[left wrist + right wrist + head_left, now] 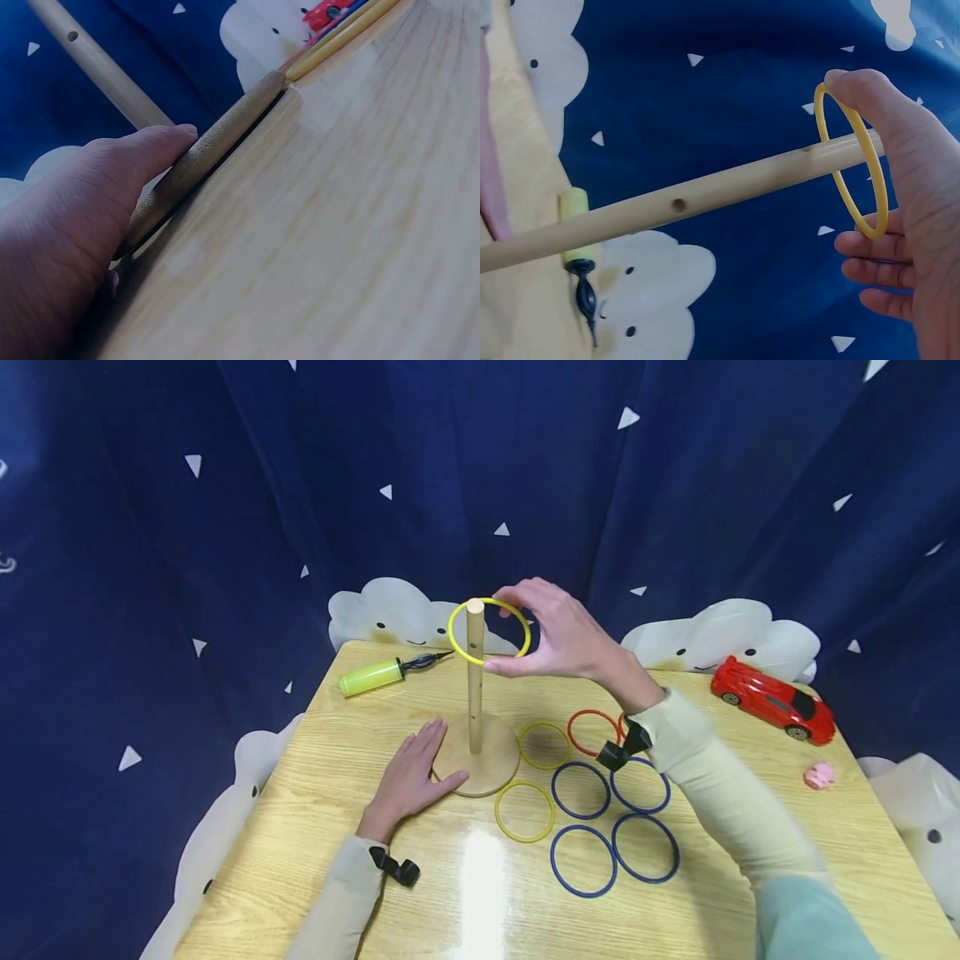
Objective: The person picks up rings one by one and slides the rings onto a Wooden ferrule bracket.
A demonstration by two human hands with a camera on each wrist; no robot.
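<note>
My right hand (pixel 558 631) pinches a yellow ring (pixel 450 628) between thumb and fingers, high over the table. The ring encircles the upper end of a wooden post (pixel 476 702), and in the right wrist view the post's tip (pixel 877 142) pokes through it. My left hand (pixel 412 777) lies on the left side of the round wooden base (pixel 495 768), fingers extended. In the left wrist view the left thumb (pixel 161 146) presses on the edge of the base (pixel 217 142). The other left fingers are hidden there.
Two yellow rings, several blue rings (pixel 583 818) and a red ring (pixel 592 711) lie right of the base; another red ring is partly behind my right wrist. A green hand pump (pixel 372 678) lies back left. A red toy car (pixel 772 700) and small pink toy (pixel 819 775) sit far right.
</note>
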